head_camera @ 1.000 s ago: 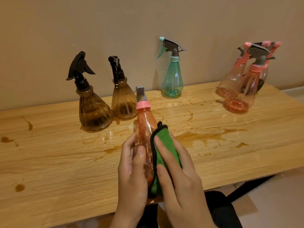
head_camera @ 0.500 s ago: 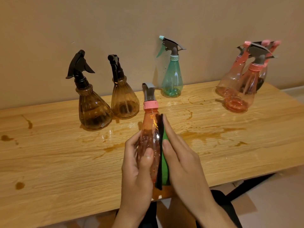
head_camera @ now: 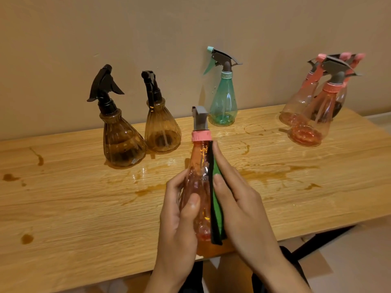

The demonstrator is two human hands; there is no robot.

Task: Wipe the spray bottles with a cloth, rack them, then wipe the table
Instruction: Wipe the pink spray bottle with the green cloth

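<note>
An orange-pink spray bottle point(head_camera: 200, 166) with a pink collar and grey nozzle is held upright over the table's front edge. My left hand point(head_camera: 179, 225) grips its lower body, thumb across the front. My right hand point(head_camera: 237, 199) presses a green cloth with black edging point(head_camera: 216, 208) flat against the bottle's right side, fingers straight. Standing along the wall are two brown bottles with black triggers point(head_camera: 121, 142) point(head_camera: 161, 132), a teal bottle point(head_camera: 223, 102) and a cluster of pink bottles point(head_camera: 313, 121).
The wooden table point(head_camera: 84, 218) carries brown spill streaks point(head_camera: 264, 174) in the middle and drops point(head_camera: 26, 238) at the left. A beige wall runs close behind the bottles. Black table legs and floor show below the front edge at the right.
The held bottle has tipped more upright and turned. My right hand with the cloth has slid up along the bottle's right side toward the collar.
</note>
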